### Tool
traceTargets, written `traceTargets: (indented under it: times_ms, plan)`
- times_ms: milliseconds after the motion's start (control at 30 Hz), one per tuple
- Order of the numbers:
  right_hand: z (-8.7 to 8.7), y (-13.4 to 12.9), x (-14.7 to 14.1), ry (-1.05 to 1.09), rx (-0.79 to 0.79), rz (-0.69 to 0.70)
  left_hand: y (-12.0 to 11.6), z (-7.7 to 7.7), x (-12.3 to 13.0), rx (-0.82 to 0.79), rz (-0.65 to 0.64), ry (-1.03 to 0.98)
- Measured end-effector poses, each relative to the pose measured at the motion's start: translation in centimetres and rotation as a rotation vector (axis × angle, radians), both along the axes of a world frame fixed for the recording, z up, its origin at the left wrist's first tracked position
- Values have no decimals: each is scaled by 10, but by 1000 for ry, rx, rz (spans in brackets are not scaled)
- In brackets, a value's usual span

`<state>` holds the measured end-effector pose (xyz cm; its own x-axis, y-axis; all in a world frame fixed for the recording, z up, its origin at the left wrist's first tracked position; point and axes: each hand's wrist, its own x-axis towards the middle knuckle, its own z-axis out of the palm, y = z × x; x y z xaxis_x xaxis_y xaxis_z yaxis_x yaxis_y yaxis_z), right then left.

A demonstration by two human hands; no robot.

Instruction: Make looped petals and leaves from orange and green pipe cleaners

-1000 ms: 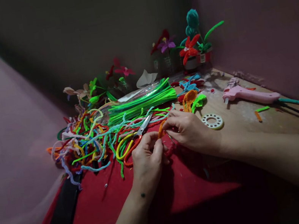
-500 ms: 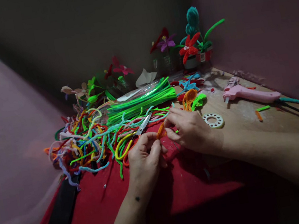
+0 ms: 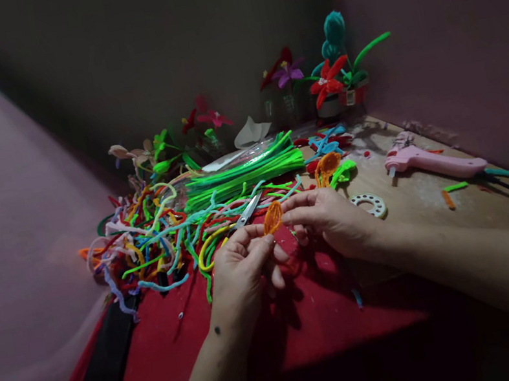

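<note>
An orange pipe-cleaner petal (image 3: 272,217), looped into a small oval, stands upright between my hands above the red cloth. My left hand (image 3: 244,271) pinches its lower end between thumb and forefinger, the other fingers curled beneath. The fingertips of my right hand (image 3: 336,222) are closed on its right edge; the lower fingers are partly in shadow. Just behind lie scissors (image 3: 248,210) with a yellow handle, partly covered by my left hand. More orange petals (image 3: 328,166) and a bright green pipe-cleaner piece (image 3: 344,172) rest beyond my right hand.
Loose coloured pipe cleaners (image 3: 144,236) are heaped at left, beside a bundle of green ones (image 3: 246,171). A pink glue gun (image 3: 436,160) and a white ring with holes (image 3: 369,204) lie on the board (image 3: 421,213). Pipe-cleaner flowers (image 3: 328,80) stand at the back.
The orange petal has come into fuller view, raised and turned upright. My right hand has shifted slightly right and lower, its fingers now straighter. The whole view has moved a little.
</note>
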<state>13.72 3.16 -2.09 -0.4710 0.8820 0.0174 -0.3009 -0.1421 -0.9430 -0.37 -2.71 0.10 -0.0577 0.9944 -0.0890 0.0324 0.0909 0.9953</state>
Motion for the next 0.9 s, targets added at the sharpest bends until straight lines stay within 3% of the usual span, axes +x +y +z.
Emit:
traceTargets:
  times_ms: [133,367,467,733,900]
  plan:
    - [-3,-4,-1,50,-5,168,0,1,2,-25,-16,-10]
    - [-4,-7,-3,63,13,142,2,-3,2,-70,-126,-122]
    - [-4,-5,-3,71,4,165,3,-5,1,-54,-97,-156]
    - [-8,-3,-4,45,-56,152,2,-2,3,-75,-64,109]
    - [-8,-4,-5,14,-46,184,3,-3,-1,-104,-113,132]
